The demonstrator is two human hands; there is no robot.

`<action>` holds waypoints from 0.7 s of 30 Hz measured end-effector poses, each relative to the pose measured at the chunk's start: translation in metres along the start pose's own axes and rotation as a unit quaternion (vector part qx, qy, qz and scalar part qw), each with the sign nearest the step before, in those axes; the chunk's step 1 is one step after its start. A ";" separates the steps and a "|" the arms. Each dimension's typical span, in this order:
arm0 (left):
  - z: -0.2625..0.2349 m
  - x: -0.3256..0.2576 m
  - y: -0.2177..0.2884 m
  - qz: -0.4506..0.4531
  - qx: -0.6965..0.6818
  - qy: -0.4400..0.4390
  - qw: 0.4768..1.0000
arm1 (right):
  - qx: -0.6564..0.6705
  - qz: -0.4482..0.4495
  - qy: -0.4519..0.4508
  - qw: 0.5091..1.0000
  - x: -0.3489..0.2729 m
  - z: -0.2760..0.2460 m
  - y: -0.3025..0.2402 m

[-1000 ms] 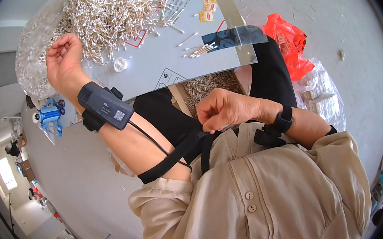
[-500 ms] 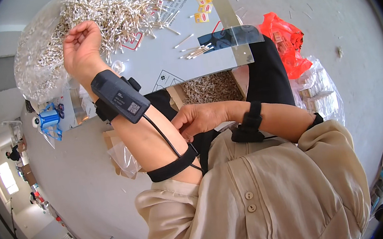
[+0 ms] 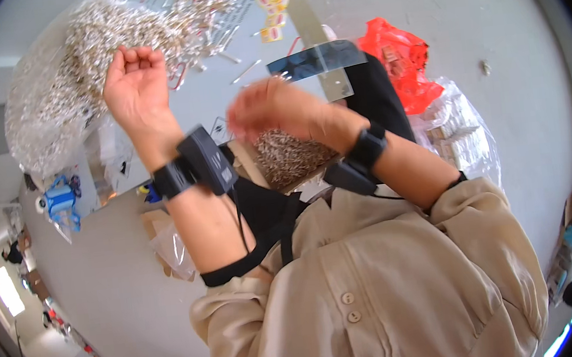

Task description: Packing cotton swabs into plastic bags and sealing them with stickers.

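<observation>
1. Now our left hand (image 3: 138, 82), upper left of the frame, lies palm up, its fingers loosely curled, close together and pinching nothing.
2. Lower, left of centre, the narrow black fabric strap (image 3: 228, 275) circles our left forearm beside the beige sleeve. Our other hand has just left it, so we judge that adjustment paused or finished; we cannot see whether it is fastened.
3. Our right hand (image 3: 279, 109) has lifted to the centre; its fingers are blurred, and we cannot tell whether they pinch anything.
4. Around us, a crumpled clear plastic bag (image 3: 24, 108) and a heap of white-tipped cotton swabs (image 3: 120, 30) crowd the upper left.
5. At the centre, our right hand partly hides the open brown cardboard box (image 3: 249, 163) of swabs.
6. Farther right come small yellow-and-white packets (image 3: 276, 18), a dark translucent film strip (image 3: 329, 57) and a red plastic bag (image 3: 424, 96).
</observation>
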State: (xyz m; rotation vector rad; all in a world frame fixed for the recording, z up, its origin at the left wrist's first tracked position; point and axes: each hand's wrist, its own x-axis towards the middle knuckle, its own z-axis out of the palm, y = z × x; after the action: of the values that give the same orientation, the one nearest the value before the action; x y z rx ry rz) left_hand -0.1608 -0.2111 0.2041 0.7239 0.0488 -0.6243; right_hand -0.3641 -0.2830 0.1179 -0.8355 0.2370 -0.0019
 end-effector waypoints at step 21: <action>0.056 -0.190 -0.139 -0.033 0.443 -0.604 0.662 | 0.225 -0.221 0.362 0.877 0.005 -0.116 -0.140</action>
State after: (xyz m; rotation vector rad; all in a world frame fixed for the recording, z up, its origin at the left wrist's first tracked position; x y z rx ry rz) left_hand -0.4023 -0.2285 0.2100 1.0975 -1.5951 -1.1158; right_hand -0.3707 -0.4631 0.1450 -0.3708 0.7163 -0.7891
